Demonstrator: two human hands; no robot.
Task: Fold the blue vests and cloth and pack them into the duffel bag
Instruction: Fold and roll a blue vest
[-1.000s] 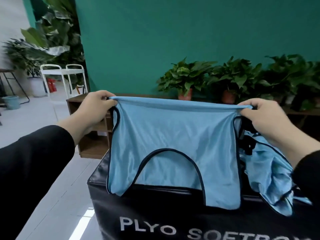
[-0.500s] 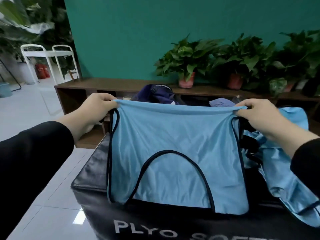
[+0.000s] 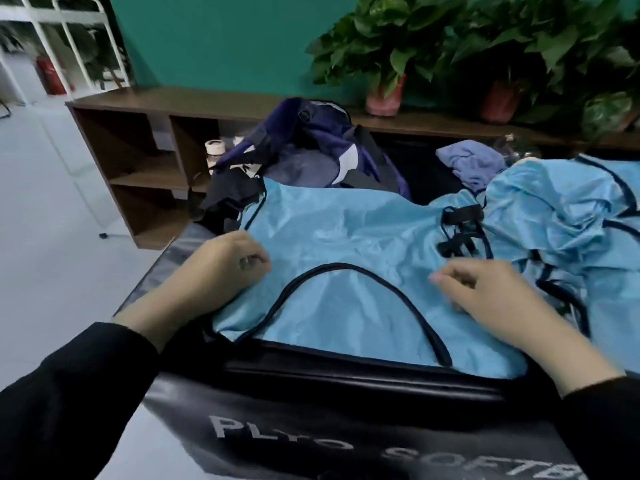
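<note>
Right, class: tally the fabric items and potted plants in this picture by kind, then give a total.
Vests: 2, flat, crumpled
Cloth: 1
Duffel bag: 1
Potted plants: 2
Total: 6

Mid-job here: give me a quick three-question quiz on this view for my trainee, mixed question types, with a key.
1. True or false: the blue vest lies spread flat on the black box, and both hands, left and right, are down on it.
2. Multiple choice: where is the crumpled second vest? A) left of the flat vest B) right of the flat vest C) on the floor
3. Fill in: the navy duffel bag sits ____ the flat vest, toward the wooden shelf.

Key: 1 true; 2 B; 3 beyond
</note>
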